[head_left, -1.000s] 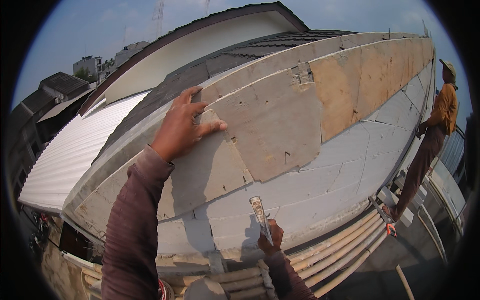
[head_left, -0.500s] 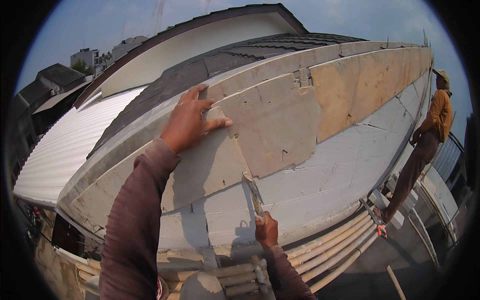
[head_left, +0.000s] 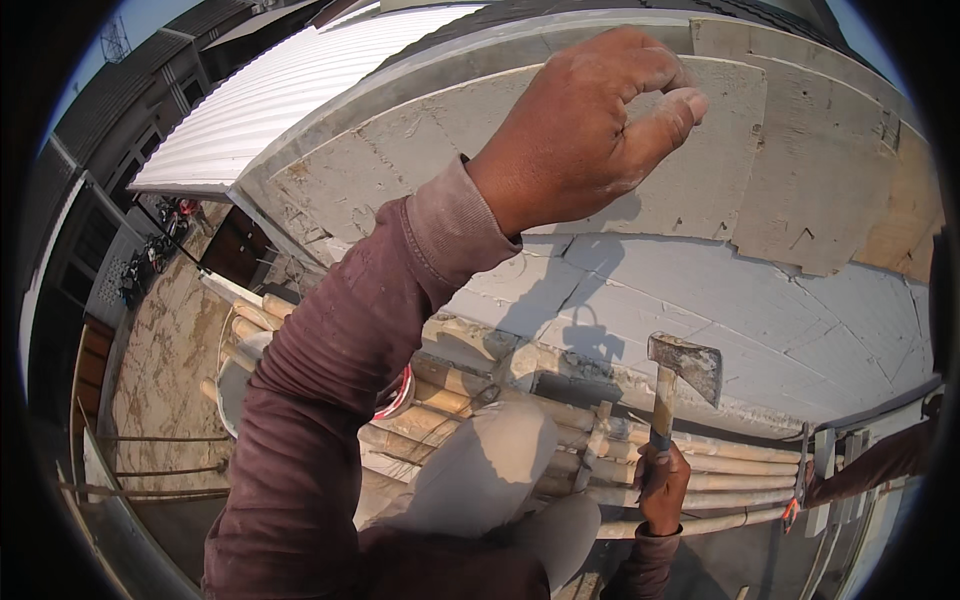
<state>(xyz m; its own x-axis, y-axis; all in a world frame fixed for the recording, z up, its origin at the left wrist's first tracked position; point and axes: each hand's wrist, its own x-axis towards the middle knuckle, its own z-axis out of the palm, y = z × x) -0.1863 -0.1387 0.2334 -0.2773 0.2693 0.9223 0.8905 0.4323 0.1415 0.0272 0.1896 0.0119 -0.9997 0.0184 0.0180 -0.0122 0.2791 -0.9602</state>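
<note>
My left hand point(head_left: 595, 130) is raised in front of a long grey formwork board point(head_left: 440, 130). Its fingers curl, with the thumb and index tips close together; anything between them is too small to make out. Lower right, my right hand point(head_left: 663, 490) is wrapped round the wooden handle of a hatchet point(head_left: 690, 368). The worn metal head points up, in front of the white block wall point(head_left: 740, 300). A second grey board point(head_left: 815, 170) meets the first at the right, with a bent nail near its lower edge. Brown plywood point(head_left: 905, 215) follows further right.
Bamboo poles point(head_left: 740, 465) run along the wall's foot, beside my knees point(head_left: 500, 450). A saw with an orange handle point(head_left: 791, 512) lies near a co-worker's leg point(head_left: 880, 468). A red-rimmed bucket point(head_left: 400, 395) is partly behind my left arm. Ground shows far below at left.
My view has swung left and down. My left hand has come off the board joint, its fingers now curled. The hatchet has moved away from the boards' lower edge, its head now raised.
</note>
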